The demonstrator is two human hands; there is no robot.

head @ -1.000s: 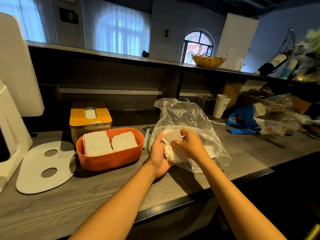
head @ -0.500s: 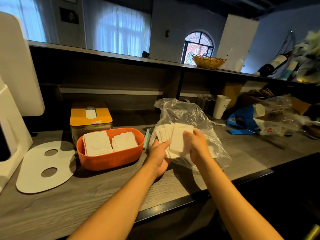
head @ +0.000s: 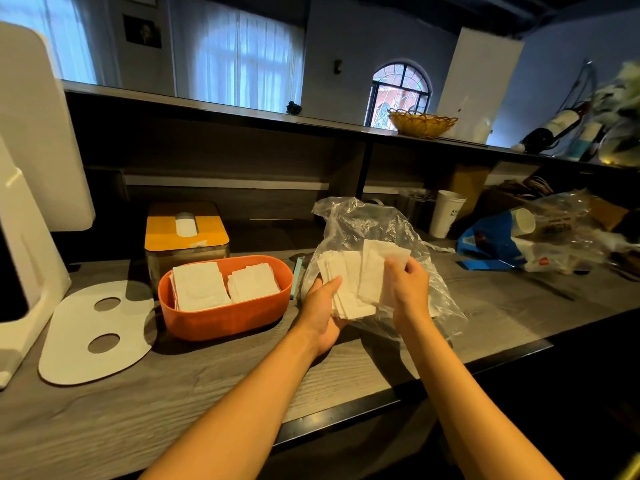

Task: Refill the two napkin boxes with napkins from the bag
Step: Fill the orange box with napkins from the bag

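A fanned stack of white napkins (head: 349, 282) is held in front of the clear plastic bag (head: 367, 226) on the wooden counter. My left hand (head: 322, 313) cups the stack from below and the left. My right hand (head: 407, 285) pinches the rightmost napkins from the right side. To the left, the open orange napkin box (head: 225, 320) holds two piles of white napkins. Behind it stands the second napkin box (head: 185, 230), with a yellow lid and a napkin poking from its slot.
A white lid with two holes (head: 93, 334) lies flat at the left, beside a white appliance (head: 24, 237). A paper cup (head: 446, 218), a blue packet (head: 491, 240) and crumpled plastic crowd the right. The counter's front edge (head: 381, 396) runs below my forearms.
The bunched napkins came out in front of the bag and spread into a fan. My right hand has shifted right and up, drawing the outer napkins apart from the stack.
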